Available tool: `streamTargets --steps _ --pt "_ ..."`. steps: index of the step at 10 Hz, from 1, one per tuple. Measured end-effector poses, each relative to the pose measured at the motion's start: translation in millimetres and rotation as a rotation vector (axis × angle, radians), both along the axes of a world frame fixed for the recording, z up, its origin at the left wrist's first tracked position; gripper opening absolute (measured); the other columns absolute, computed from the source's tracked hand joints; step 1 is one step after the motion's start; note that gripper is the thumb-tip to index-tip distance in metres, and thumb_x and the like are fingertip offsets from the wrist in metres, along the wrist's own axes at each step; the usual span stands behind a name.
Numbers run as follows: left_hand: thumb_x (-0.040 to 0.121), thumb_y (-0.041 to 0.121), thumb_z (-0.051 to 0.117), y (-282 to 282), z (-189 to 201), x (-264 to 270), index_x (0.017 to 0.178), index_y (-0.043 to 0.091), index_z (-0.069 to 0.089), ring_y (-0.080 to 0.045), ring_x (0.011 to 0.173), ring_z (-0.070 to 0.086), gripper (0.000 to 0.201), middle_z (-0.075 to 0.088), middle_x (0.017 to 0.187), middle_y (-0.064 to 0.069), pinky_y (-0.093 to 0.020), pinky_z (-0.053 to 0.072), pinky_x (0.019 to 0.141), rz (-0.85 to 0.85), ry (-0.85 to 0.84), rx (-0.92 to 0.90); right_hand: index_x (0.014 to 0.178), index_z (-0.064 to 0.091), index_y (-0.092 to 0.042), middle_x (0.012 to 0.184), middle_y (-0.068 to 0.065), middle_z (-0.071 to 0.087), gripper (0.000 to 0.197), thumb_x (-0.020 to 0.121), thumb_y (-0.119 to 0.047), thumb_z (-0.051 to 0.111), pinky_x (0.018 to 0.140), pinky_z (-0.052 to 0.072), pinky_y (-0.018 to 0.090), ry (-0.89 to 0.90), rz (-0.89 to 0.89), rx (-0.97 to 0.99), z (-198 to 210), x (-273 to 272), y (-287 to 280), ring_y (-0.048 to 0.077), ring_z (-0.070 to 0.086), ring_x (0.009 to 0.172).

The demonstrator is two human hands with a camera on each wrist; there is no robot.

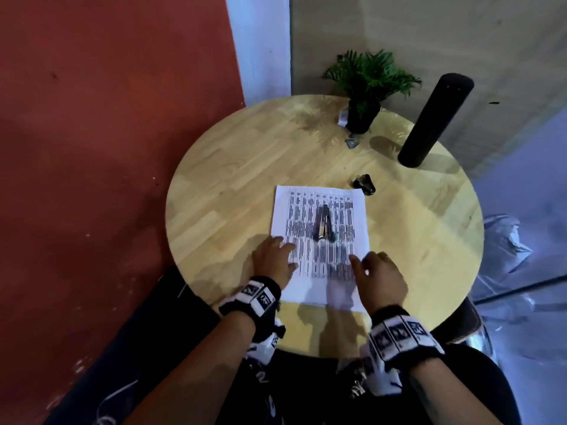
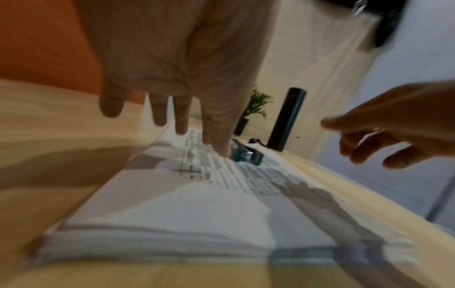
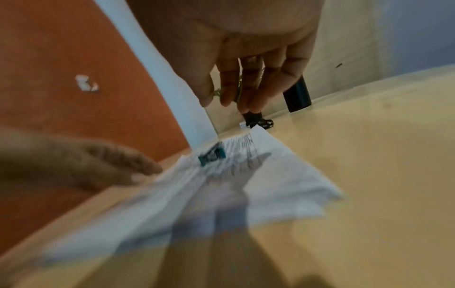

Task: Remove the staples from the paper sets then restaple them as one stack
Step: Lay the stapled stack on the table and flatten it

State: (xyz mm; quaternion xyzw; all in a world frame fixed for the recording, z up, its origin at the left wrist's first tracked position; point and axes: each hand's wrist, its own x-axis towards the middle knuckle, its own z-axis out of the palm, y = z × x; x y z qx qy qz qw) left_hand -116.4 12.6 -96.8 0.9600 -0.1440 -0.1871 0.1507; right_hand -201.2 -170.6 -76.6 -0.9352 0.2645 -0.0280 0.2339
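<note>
A stack of printed paper (image 1: 319, 216) lies on the round wooden table (image 1: 221, 185), seen also as paper (image 2: 221, 194) and paper (image 3: 270, 185) in the wrist views. A stapler (image 1: 323, 223) rests on the middle of the top sheet; stapler (image 2: 248, 155), stapler (image 3: 212, 155). A black staple remover (image 1: 364, 186) sits just past the paper's far right corner. My left hand (image 1: 274, 259) hovers with straight fingers over the paper's left edge. My right hand (image 1: 379, 277) is above the near right part, fingers relaxed, holding nothing.
A small potted plant (image 1: 366, 87) and a tall black cylinder (image 1: 434, 121) stand at the table's far side. A small metal bit (image 1: 351, 142) lies near the pot. A red wall (image 1: 107, 118) is close on the left.
</note>
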Motion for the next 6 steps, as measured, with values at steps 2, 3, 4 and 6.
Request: streamTargets --steps 2,3,4,6 --pt "0.097 0.034 0.047 10 0 -68 0.14 0.025 0.042 -0.022 0.139 0.028 0.045 0.026 0.155 -0.002 -0.034 0.029 0.11 -0.129 0.078 0.124 0.135 0.036 -0.014 0.142 0.008 0.034 0.054 0.093 -0.047 0.042 0.088 0.044 0.037 0.421 0.258 -0.173 -30 -49 12 0.029 0.036 0.127" --pt "0.098 0.029 0.044 9 -5 -76 0.141 0.021 0.04 -0.025 0.14 0.026 0.044 0.02 0.156 -0.007 -0.037 0.027 0.111 -0.144 0.085 0.12 0.13 0.034 -0.003 0.136 0.022 0.04 0.073 0.076 -0.037 0.07 0.073 0.054 0.043 0.362 0.246 -0.188 -43 -55 26 0.039 0.046 0.119" --pt "0.098 0.027 0.044 7 -9 -78 0.139 0.018 0.042 -0.028 0.136 0.03 0.042 0.026 0.153 -0.009 -0.037 0.028 0.11 -0.148 0.088 0.132 0.11 0.049 0.006 0.109 0.031 0.053 0.096 0.035 -0.035 0.092 0.041 0.051 0.04 0.436 0.293 -0.092 -67 -54 26 0.046 0.059 0.086" --pt "0.094 0.027 0.044 4 6 -79 0.134 0.02 0.041 -0.028 0.132 0.034 0.041 0.024 0.151 -0.008 -0.035 0.028 0.109 -0.215 0.054 0.168 0.089 0.065 0.017 0.089 0.041 0.055 0.051 0.071 -0.025 0.041 0.08 0.034 0.053 0.36 0.42 -0.318 -91 -46 25 0.041 0.038 0.096"
